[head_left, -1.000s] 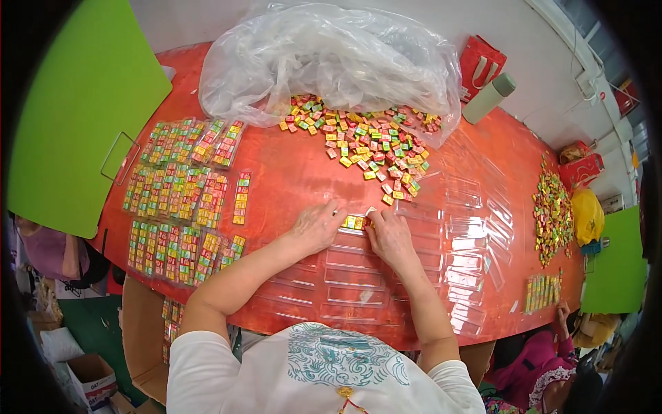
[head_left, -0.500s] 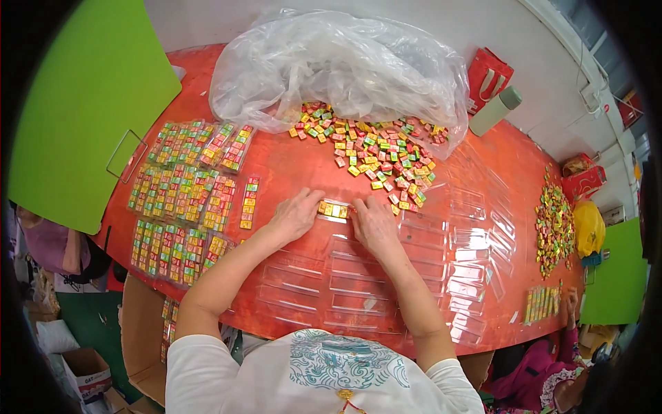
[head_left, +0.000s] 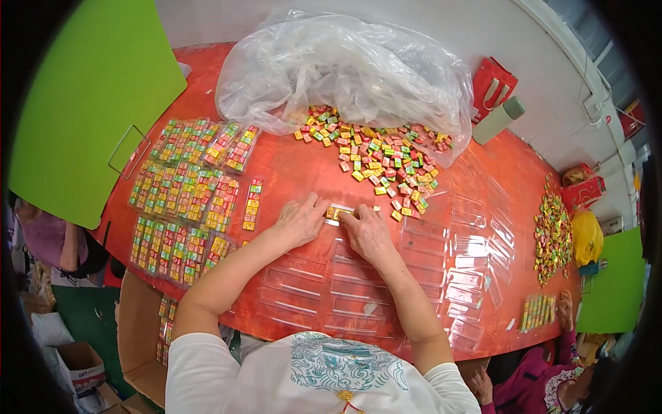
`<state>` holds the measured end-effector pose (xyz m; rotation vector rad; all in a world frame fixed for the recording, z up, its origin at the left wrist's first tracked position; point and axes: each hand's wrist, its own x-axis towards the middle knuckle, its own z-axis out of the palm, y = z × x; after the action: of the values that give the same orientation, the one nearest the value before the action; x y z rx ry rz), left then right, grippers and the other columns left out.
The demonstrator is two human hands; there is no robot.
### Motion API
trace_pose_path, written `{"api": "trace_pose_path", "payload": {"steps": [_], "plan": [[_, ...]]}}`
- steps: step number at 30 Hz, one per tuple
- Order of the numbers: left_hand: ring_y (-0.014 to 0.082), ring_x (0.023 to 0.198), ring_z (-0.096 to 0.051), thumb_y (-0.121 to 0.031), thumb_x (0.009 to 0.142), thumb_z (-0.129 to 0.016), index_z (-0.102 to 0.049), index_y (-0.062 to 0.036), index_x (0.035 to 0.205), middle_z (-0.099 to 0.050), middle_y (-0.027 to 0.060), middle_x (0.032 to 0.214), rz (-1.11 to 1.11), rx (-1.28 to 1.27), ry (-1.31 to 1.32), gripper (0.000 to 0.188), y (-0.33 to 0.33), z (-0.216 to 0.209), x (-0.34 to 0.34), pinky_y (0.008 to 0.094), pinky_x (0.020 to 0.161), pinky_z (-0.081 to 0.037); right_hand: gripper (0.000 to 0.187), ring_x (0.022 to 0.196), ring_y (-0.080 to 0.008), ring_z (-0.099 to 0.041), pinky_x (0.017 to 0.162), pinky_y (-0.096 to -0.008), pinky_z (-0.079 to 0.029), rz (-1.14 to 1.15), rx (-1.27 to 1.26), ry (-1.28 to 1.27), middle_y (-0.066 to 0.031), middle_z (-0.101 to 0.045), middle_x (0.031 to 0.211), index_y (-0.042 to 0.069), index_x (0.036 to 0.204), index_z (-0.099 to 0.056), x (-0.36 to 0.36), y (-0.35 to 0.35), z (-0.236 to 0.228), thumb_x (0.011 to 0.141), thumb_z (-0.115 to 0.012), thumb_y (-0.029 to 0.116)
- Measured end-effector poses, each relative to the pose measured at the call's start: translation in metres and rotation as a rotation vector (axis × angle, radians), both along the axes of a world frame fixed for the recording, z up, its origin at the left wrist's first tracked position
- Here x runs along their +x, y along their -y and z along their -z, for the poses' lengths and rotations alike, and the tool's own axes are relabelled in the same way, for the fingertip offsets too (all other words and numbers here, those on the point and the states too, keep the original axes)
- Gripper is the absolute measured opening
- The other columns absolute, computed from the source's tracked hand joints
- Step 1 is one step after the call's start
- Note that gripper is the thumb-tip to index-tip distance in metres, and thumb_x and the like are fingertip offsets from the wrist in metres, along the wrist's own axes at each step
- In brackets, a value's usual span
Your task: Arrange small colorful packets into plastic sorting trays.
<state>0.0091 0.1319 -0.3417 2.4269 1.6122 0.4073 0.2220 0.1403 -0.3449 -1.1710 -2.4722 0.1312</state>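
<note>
My left hand point(head_left: 300, 220) and my right hand point(head_left: 367, 232) meet on the red table point(head_left: 289, 172) over a narrow clear plastic tray point(head_left: 343, 211) that holds a few small coloured candy blocks. Fingertips of both hands touch that tray. Beyond the hands lies a loose pile of small wrapped candies point(head_left: 376, 155) in red, yellow and green. Rows of empty clear trays point(head_left: 324, 286) lie between my forearms and to the right.
Filled trays of candies point(head_left: 189, 190) lie in rows at the left. A big crumpled clear plastic bag point(head_left: 345, 72) sits behind the pile. A green board point(head_left: 76, 103) stands at the left. Another person's hand point(head_left: 565, 310) and a candy pile point(head_left: 552, 231) are at the right edge.
Both hands have stayed together over the narrow tray, fingers working on it. The view has tilted a little, so table and pile sit lower in the picture.
</note>
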Motion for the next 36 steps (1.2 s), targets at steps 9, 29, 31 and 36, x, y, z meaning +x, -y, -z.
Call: {"api": "trace_pose_path", "payload": {"steps": [9, 29, 31, 36], "plan": [[0.0286, 0.079, -0.064, -0.025, 0.089, -0.065, -0.059, -0.0158, 0.131, -0.055, 0.0117, 0.097, 0.063, 0.263, -0.131, 0.043, -0.001, 0.012, 0.006, 0.0435, 0.063, -0.045, 0.019, 0.083, -0.0267, -0.058, 0.074, -0.0411, -0.041, 0.007, -0.065, -0.058, -0.0097, -0.054, 0.084, 0.013, 0.107, -0.069, 0.003, -0.001, -0.006, 0.089, -0.063, 0.016], [0.0286, 0.101, -0.055, -0.018, 0.085, -0.062, -0.055, -0.0037, 0.133, -0.058, 0.014, 0.111, 0.109, 0.322, -0.131, 0.05, 0.005, 0.015, 0.008, 0.0459, 0.083, -0.04, 0.013, 0.082, -0.0304, -0.06, 0.076, -0.0433, -0.045, 0.235, -0.02, -0.089, -0.011, -0.059, 0.086, 0.008, 0.098, -0.067, 0.044, 0.01, 0.002, 0.087, -0.066, 0.016], [0.0293, 0.107, -0.053, -0.019, 0.087, -0.064, -0.051, -0.0025, 0.137, -0.058, 0.0154, 0.123, 0.094, 0.347, -0.147, 0.054, 0.008, 0.019, 0.007, 0.048, 0.088, -0.039, 0.013, 0.082, -0.0305, -0.06, 0.076, -0.0432, -0.045, 0.223, -0.029, -0.097, -0.011, -0.059, 0.086, 0.008, 0.097, -0.068, 0.044, 0.008, 0.002, 0.087, -0.065, 0.016], [0.0355, 0.131, -0.044, -0.023, 0.091, -0.063, -0.044, -0.0002, 0.143, -0.043, 0.0183, 0.148, 0.077, 0.199, -0.198, 0.06, 0.011, 0.021, 0.008, 0.0611, 0.101, -0.033, 0.013, 0.082, -0.0303, -0.06, 0.075, -0.0432, -0.045, 0.21, -0.1, -0.076, -0.0113, -0.059, 0.086, 0.007, 0.097, -0.068, 0.04, 0.005, 0.004, 0.088, -0.064, 0.015]]}}
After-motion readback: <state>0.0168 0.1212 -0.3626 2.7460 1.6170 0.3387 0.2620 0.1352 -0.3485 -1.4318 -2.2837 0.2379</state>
